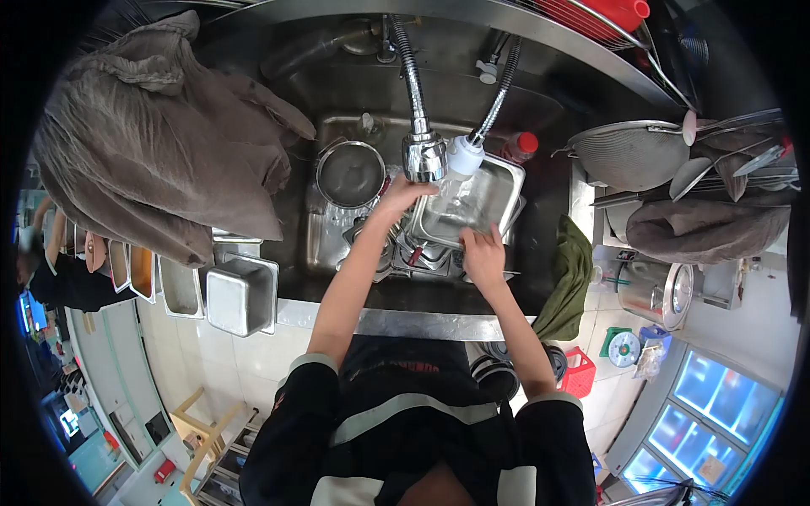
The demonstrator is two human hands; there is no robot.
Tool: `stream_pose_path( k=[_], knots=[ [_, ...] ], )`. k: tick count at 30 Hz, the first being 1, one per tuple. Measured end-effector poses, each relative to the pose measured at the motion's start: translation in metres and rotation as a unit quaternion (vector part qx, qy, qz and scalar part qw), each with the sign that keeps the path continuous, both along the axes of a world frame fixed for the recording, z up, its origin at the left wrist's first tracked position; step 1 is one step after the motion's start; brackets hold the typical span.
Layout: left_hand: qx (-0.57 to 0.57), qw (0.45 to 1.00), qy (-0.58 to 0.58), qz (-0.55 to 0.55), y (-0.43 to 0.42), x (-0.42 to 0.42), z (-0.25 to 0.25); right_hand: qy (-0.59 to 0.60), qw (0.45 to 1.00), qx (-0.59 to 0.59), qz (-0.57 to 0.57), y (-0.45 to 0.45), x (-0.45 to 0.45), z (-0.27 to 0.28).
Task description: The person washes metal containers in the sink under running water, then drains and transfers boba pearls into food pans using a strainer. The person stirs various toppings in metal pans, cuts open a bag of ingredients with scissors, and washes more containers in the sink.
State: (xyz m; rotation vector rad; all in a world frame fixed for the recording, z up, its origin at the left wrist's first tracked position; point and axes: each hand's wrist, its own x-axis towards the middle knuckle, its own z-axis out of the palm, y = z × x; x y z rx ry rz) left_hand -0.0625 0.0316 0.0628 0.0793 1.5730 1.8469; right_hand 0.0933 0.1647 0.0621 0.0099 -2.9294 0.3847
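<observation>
A rectangular metal pan (472, 202) is held tilted in the sink under the white tap head (465, 156). My left hand (403, 199) grips its left side, close to the chrome tap head (423, 157). My right hand (483, 255) holds its near rim, fingers bent over the edge. Water appears to be in the pan. Left of it lies a round metal bowl or strainer (350, 174). Beneath the pan are several metal items with red parts, partly hidden.
Grey cloth (169, 143) hangs at the left, above metal pans (241, 295). A red-capped bottle (521, 147) stands at the sink's right back. Green cloth (567, 282) drapes over the right edge. Strainers (631, 156) and utensils are at the right. Another person's arm (56, 236) shows far left.
</observation>
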Motion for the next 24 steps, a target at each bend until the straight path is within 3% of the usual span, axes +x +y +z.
stream_pose_path(
  k=[1, 3, 5, 8, 9, 11, 15, 16, 19, 20, 21, 23, 24],
  knots=[
    [-0.018, 0.999, 0.02, -0.025, -0.007, -0.006, 0.021, 0.013, 0.998, -0.054, -0.003, -0.003, -0.011, -0.01],
    [-0.004, 0.98, 0.198, -0.03, -0.017, -0.024, 0.025, 0.003, 0.994, -0.108, 0.009, -0.022, -0.03, -0.026],
    [-0.005, 0.95, 0.304, -0.066, -0.042, -0.055, -0.013, 0.01, 0.979, -0.197, 0.048, -0.041, -0.035, -0.03],
    [-0.058, 0.974, 0.203, -0.079, -0.084, -0.046, 0.019, -0.041, 0.919, -0.387, 0.058, -0.056, -0.021, -0.006],
    [-0.068, 0.983, 0.144, -0.088, -0.096, -0.041, 0.021, -0.066, 0.845, -0.53, 0.018, -0.057, -0.014, -0.007],
    [-0.009, 0.992, 0.113, -0.05, -0.118, -0.03, -0.003, -0.113, 0.63, -0.766, -0.066, -0.057, -0.002, -0.012],
    [0.065, 0.994, -0.069, 0.046, -0.131, 0.009, -0.05, -0.121, 0.424, -0.893, -0.086, -0.054, 0.006, -0.036],
    [0.068, 0.991, -0.101, 0.047, -0.129, 0.019, -0.049, -0.139, 0.419, -0.894, -0.076, -0.056, 0.007, -0.046],
    [0.181, 0.959, -0.204, 0.077, -0.134, 0.031, -0.058, -0.135, 0.292, -0.943, -0.091, -0.067, 0.015, -0.058],
    [0.146, 0.957, -0.22, 0.123, -0.134, 0.035, -0.061, -0.139, 0.244, -0.955, -0.092, -0.068, 0.018, -0.062],
    [0.064, 0.948, -0.292, 0.104, -0.136, 0.038, -0.064, -0.141, 0.225, -0.961, -0.076, -0.069, 0.021, -0.066],
    [0.029, 0.98, -0.171, 0.096, -0.138, 0.058, -0.071, -0.152, 0.183, -0.97, -0.039, -0.07, 0.023, -0.075],
    [0.037, 0.973, -0.175, 0.144, -0.138, 0.067, -0.066, -0.163, 0.236, -0.957, -0.037, -0.066, 0.024, -0.073]
  ],
)
